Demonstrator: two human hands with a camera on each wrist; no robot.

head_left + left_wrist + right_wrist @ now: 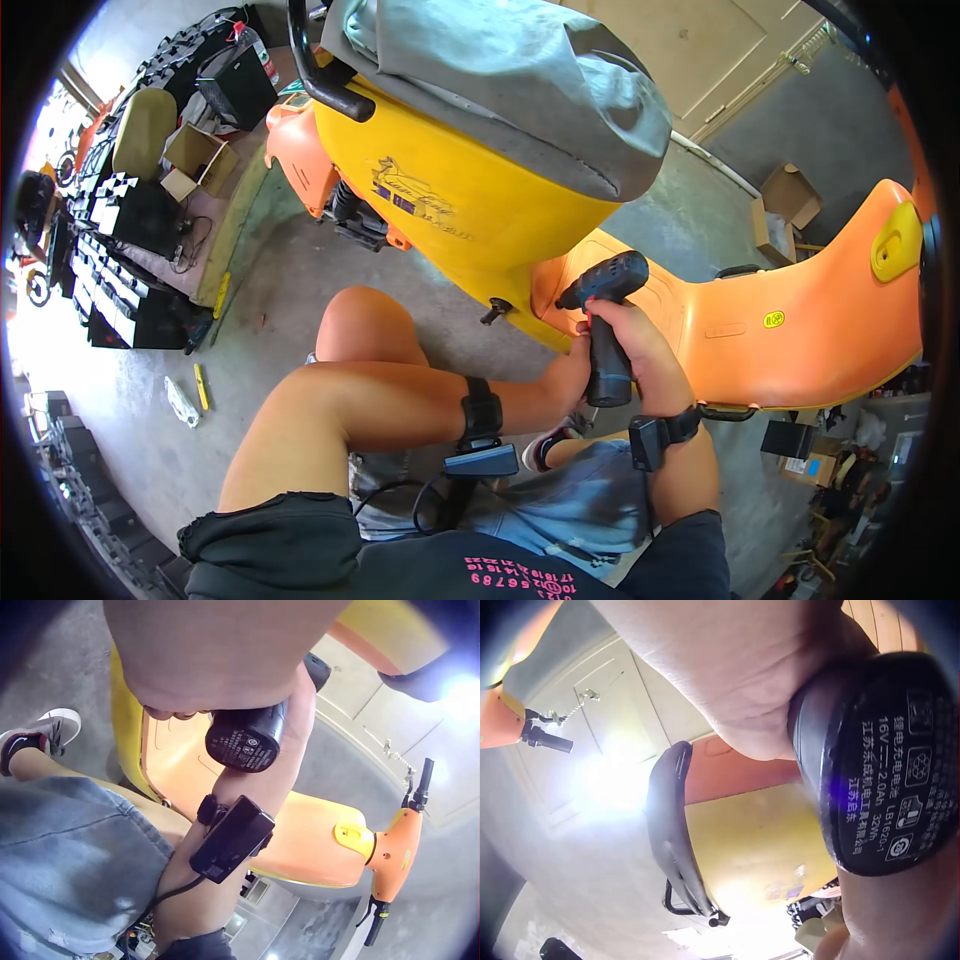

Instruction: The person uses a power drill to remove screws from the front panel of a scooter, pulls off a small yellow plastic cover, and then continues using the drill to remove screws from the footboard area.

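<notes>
My right hand [648, 350] grips the handle of a dark cordless drill [610, 275], its thumb high on the handle. The drill's nose points left, and its battery base [889, 769] faces the right wrist camera, printed with a label. Close against the front of the handle is my left hand [568, 374], its fingers partly hidden. Its fingertips [176, 715] show beside the battery in the left wrist view; I cannot tell whether they hold anything. Just beyond both hands stands a yellow and orange scooter [440, 190], with an orange seat section [800, 320] at right.
A grey cover [500, 90] drapes the scooter's top. A dark knob [496, 310] sticks out of its yellow panel. On the floor at left lie a yellow stick-like item [203, 387] and a clear plastic wrapper [181, 402]. Open cardboard boxes [785, 205] stand behind.
</notes>
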